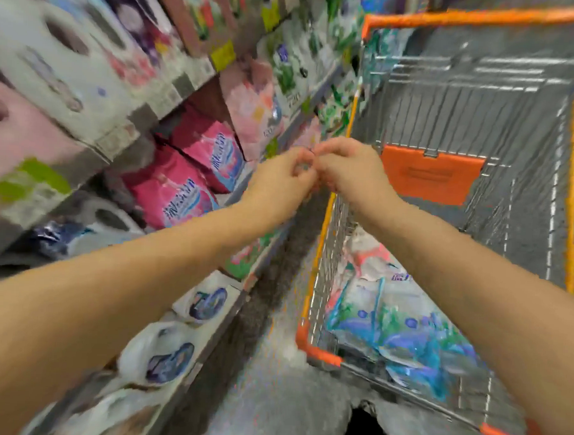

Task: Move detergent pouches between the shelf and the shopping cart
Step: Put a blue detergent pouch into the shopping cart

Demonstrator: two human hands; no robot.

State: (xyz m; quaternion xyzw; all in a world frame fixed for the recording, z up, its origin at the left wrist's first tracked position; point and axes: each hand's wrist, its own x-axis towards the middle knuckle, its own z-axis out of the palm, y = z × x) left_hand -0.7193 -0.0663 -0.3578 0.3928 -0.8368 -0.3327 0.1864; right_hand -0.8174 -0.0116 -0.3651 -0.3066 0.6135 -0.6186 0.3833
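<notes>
Btwn shelf (pixel 185 85) & cart (pixel 465 17), L hand (pixel 280 175), R hand (pixel 349 170) meet, curled; grip unclear.

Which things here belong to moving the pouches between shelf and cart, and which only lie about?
Job: pink plastic detergent pouches on the grey shelving; white-blue pouches in the orange-rimmed wire shopping cart; left hand; right hand.
Lying about: white wrapped packs at upper left; yellow price tags; grey floor.

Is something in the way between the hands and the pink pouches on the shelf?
Nothing visible. The left hand and right hand meet in mid-air; the pink pouches sit at the open front of the shelf.
</notes>
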